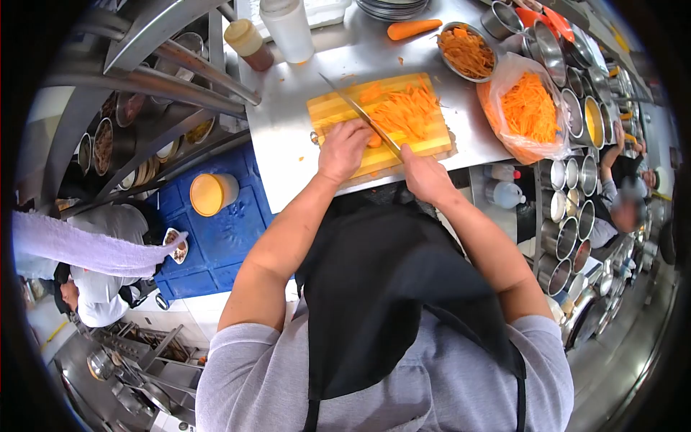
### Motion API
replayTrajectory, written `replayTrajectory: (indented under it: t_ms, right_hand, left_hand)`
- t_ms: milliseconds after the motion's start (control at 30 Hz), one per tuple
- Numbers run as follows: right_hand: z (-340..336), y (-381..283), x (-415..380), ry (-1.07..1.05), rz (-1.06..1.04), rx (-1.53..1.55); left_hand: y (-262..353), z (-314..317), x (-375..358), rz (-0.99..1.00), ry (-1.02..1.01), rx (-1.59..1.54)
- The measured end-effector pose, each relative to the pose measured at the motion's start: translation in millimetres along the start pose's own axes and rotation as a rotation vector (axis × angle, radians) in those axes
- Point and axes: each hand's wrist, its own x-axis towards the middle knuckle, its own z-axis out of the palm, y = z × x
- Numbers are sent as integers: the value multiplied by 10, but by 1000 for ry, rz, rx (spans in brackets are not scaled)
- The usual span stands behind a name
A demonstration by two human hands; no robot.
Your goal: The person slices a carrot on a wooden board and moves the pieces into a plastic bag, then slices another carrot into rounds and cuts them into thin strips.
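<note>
A wooden cutting board lies on the steel counter. My right hand is wrapped round the handle of a kitchen knife, whose long blade slants across the board to the far left. Fingers curled, my left hand presses on a carrot piece beside the blade; most of what lies under the fingers is hidden. Cut carrot strips are heaped on the board to the right of the knife.
Right of the board are a plastic bag of shredded carrot and a metal bowl of peelings. A whole carrot, a sauce bottle and a white container stand behind. Other people are at both sides.
</note>
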Motion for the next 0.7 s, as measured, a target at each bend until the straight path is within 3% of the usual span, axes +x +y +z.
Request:
replayTrajectory:
  t_ms: [533, 700]
  right_hand:
    - [-350, -103, -317, -75, 37, -6]
    - [-71, -61, -161, -17, 20, -1]
  left_hand:
    - [-9, 2, -21, -31, -92, 3]
    - [-21, 32, -40, -41, -91, 25]
